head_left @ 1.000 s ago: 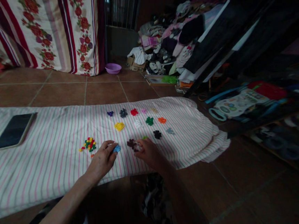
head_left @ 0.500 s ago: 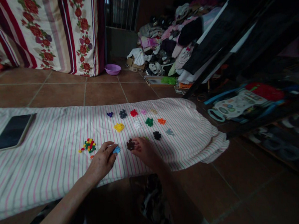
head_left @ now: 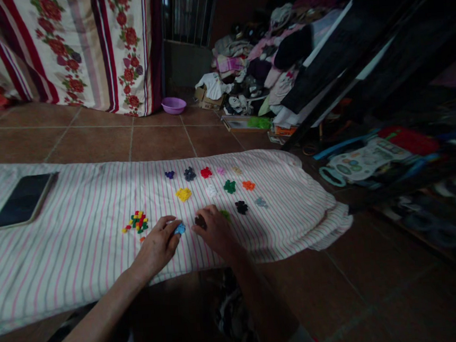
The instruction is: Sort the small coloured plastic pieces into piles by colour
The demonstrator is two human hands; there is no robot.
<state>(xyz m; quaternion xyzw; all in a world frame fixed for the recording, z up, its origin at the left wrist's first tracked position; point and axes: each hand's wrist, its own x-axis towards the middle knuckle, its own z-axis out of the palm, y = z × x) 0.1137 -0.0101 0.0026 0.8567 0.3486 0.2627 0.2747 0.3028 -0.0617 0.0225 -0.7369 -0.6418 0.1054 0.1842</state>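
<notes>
Small pieces lie in colour piles on a striped cloth [head_left: 84, 215]. My left hand [head_left: 163, 240] rests with curved, parted fingers around the light blue pile [head_left: 180, 229]. My right hand [head_left: 212, 226] is over the dark brown pile [head_left: 200, 222], its fingers curled down and partly covering it; whether a piece is pinched is too small to tell. A green pile [head_left: 226, 214] shows just behind my right hand. To the left of my left hand sits a mixed red, yellow and green pile [head_left: 138, 221], with an orange piece [head_left: 142, 239] below it.
Yellow [head_left: 183, 194], white [head_left: 211, 190], dark green [head_left: 230, 186], orange [head_left: 248, 185] and black [head_left: 241, 207] piles lie beyond my hands. A phone [head_left: 23, 200] is at the left. A purple basin [head_left: 174, 106] and heaped clothes [head_left: 259, 67] are on the floor behind.
My right hand has moved slightly left over the brown pile and covers more of it. More of the green pile shows. The whole view has shifted slightly.
</notes>
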